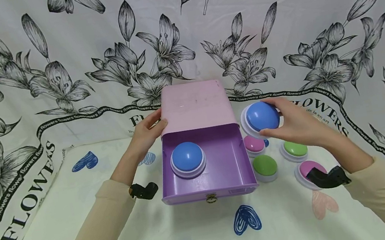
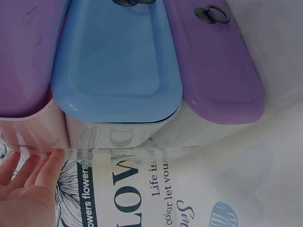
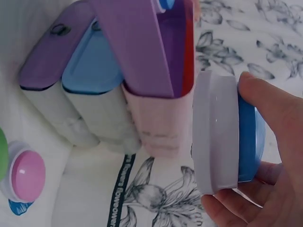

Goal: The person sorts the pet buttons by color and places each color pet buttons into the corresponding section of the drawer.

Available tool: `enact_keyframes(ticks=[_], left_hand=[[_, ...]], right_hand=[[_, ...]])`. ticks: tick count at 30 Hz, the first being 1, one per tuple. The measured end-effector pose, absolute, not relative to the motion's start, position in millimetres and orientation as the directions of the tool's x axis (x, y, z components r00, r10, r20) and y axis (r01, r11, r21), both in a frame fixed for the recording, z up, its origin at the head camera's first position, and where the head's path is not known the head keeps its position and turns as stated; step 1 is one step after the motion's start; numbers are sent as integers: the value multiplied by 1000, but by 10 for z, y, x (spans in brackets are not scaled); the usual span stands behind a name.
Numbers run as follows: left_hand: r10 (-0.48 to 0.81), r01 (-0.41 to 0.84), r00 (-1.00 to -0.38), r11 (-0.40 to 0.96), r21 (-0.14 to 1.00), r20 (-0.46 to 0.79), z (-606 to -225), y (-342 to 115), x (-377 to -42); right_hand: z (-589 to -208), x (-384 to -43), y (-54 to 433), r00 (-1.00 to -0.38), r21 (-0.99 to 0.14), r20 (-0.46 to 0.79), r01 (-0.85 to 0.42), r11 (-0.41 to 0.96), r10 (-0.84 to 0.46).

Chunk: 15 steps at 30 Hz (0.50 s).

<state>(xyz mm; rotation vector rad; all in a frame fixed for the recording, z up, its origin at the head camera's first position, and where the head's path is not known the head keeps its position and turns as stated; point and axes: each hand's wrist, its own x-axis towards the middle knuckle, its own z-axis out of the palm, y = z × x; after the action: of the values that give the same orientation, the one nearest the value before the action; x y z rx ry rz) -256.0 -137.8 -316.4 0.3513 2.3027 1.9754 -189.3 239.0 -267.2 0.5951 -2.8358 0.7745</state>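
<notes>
My right hand (image 1: 293,123) grips a blue push button (image 1: 262,116) by its rim, held up to the right of a drawer unit. In the right wrist view its white base (image 3: 215,132) faces the unit. Against the left side of the unit's pink top housing (image 1: 196,107) rests my left hand (image 1: 147,131), its fingers (image 2: 42,170) extended on the pink wall. Out of that housing the purple drawer (image 1: 225,161) is pulled forward. Inside its left part sits another blue push button (image 1: 187,157), dome up.
Right of the drawer, green (image 1: 265,166) and pink (image 1: 254,143) push buttons stand on the heart-patterned cloth, with another green one (image 1: 295,148) and a pink one (image 1: 312,170) further right. Below the open drawer are a blue drawer (image 2: 118,61) and a lower purple drawer (image 2: 218,66), both closed.
</notes>
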Motion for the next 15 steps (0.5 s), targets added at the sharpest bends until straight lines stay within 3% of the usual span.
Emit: enact_keyframes(ticks=[15], left_hand=[[235,120,-969,153,981,82,-3097,-1370,-2496]], right_hand=[[-2567,-1796,2064,-825,-469,220,-557,686,-520]])
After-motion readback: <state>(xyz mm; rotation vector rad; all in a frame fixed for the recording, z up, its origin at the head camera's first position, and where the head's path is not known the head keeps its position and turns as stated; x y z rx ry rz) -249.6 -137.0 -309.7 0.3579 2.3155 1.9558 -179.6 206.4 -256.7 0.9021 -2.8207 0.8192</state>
